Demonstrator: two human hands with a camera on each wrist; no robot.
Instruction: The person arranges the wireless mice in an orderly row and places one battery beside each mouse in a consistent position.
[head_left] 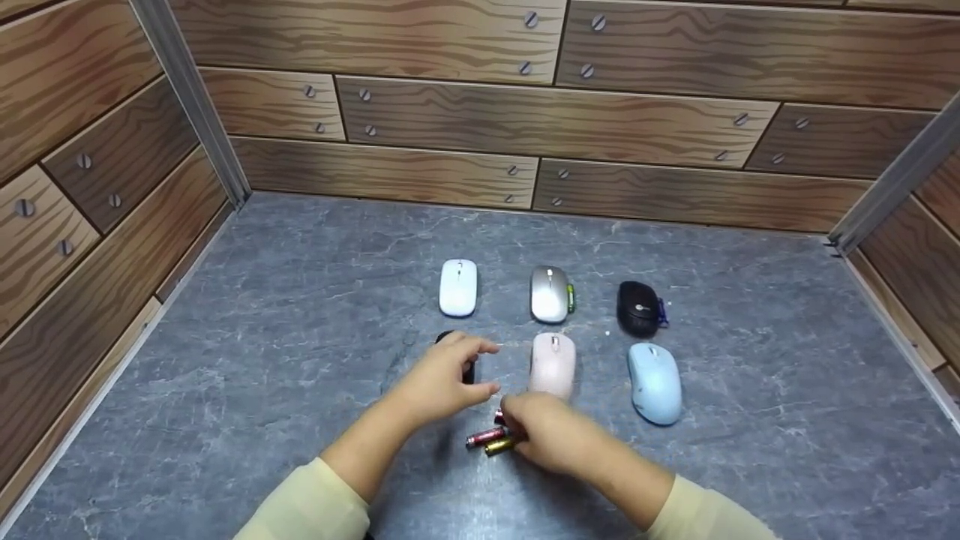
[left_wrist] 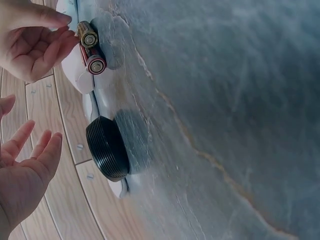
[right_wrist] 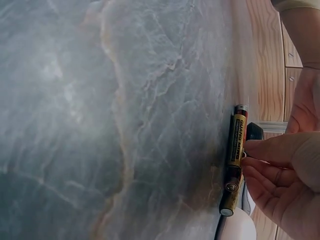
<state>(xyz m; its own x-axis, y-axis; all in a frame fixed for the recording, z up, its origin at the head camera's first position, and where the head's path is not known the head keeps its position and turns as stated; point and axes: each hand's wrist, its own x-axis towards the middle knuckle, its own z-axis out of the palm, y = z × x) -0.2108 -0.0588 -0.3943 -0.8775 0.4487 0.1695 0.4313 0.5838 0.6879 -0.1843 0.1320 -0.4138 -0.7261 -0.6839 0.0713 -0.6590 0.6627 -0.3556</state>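
Several small batteries lie together on the table, among them a red battery [head_left: 486, 436] and a gold battery [head_left: 498, 447]. My right hand [head_left: 553, 433] is right over them, thumb and fingertips pinching one battery [head_left: 499, 415], whose reddish end pokes out. The right wrist view shows the lettered side of a gold-and-black battery [right_wrist: 238, 140] beside the fingertips. My left hand [head_left: 442, 379] is raised with fingers spread and holds nothing. It partly covers a black mouse [head_left: 469, 372] in the head view; the left wrist view shows that mouse's ribbed side.
Beyond the hands, a white mouse [head_left: 458, 288], a silver mouse [head_left: 550, 294] and a black mouse [head_left: 638, 309] form a back row. Small batteries lie beside the latter two. A pink mouse [head_left: 553, 364] and a blue mouse [head_left: 655, 384] sit nearer. Wood-patterned walls [head_left: 450, 112] enclose the table.
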